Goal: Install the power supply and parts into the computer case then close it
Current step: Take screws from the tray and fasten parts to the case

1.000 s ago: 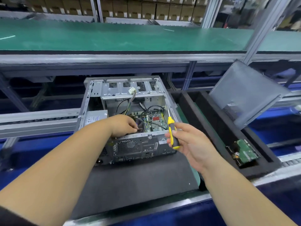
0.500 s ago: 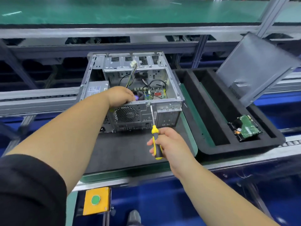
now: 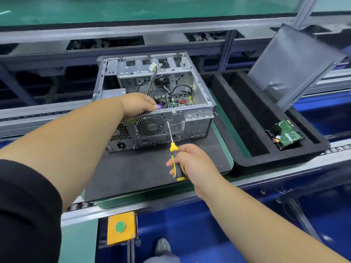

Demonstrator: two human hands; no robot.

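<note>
My right hand (image 3: pixel 191 164) gripped the screwdriver (image 3: pixel 175 160), tip at the computer case (image 3: pixel 155 111) (rear panel), while my left hand (image 3: pixel 138 105) seemingly curled over its rim.

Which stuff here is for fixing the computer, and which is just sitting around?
For the job:
computer case, open on top
screwdriver, gripped by the right hand, tip at the case's back panel
left hand, reaching into the case
side panel
hard drive in the foam tray

Just there:
yellow box with green button
green shelf
</note>
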